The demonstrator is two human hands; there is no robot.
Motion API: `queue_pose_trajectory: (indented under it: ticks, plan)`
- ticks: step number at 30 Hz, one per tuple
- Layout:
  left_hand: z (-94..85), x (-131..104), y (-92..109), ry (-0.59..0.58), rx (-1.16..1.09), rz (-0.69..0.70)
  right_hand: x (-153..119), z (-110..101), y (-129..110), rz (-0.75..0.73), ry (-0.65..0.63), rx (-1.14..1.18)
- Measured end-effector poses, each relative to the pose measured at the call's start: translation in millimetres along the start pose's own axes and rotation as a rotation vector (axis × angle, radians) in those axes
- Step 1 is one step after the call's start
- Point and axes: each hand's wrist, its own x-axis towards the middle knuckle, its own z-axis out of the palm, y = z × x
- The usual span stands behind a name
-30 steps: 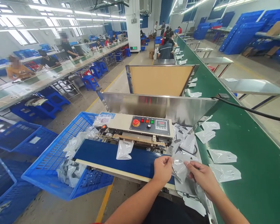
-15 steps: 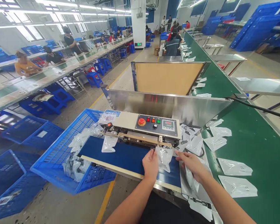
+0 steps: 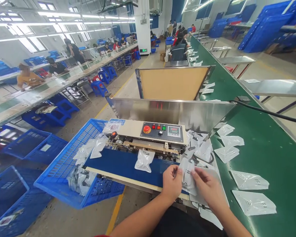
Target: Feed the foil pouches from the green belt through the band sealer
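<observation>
Between my two hands is a white plastic bag (image 3: pixel 188 174) with dark print, over the right end of the blue belt. My left hand (image 3: pixel 173 182) pinches its left edge. Closed on its right side is my right hand (image 3: pixel 208 184). Another white bag (image 3: pixel 144 160) hangs by its top edge in the band sealing machine (image 3: pixel 128 127), lying over the blue conveyor belt (image 3: pixel 123 163). At the left end of the belt a further bag (image 3: pixel 98 146) leaves the machine beside a blue crate (image 3: pixel 61 171) holding a heap of bags.
Several flat white bags (image 3: pixel 253 202) lie along the green conveyor (image 3: pixel 266 148) to the right. More bags (image 3: pixel 203 149) are piled right of the sealer. A steel panel (image 3: pixel 172 112) stands behind it. A black cable (image 3: pixel 273 114) crosses the green conveyor. People sit at tables farther off.
The bag formerly by my left hand has travelled left in the sealer, and the one ahead of it reached the crate end. My hands moved right and now hold another bag.
</observation>
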Motion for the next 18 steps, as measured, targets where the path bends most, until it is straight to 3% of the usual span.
queue_pose_trajectory:
  ticks: [2,4,8,11,14,18]
  plan:
    - [4.5,3,-5,-0.029,0.020,-0.002,-1,-7,11,-0.032,-0.012,-0.092]
    - [10.8,9,-10,-0.035,0.026,-0.022,2,-14,20,-0.025,0.065,-0.115]
    - [25.3,28,-18,0.132,-0.052,-0.246,21,-23,33,0.206,0.214,0.023]
    - [27.0,40,-25,0.216,-0.091,-0.316,37,-17,34,0.276,0.178,0.098]
    - [13.5,49,-29,0.275,-0.129,-0.341,51,7,26,0.238,0.080,0.043]
    - [-24.8,60,-23,0.341,-0.216,-0.336,57,49,15,0.219,-0.038,0.042]
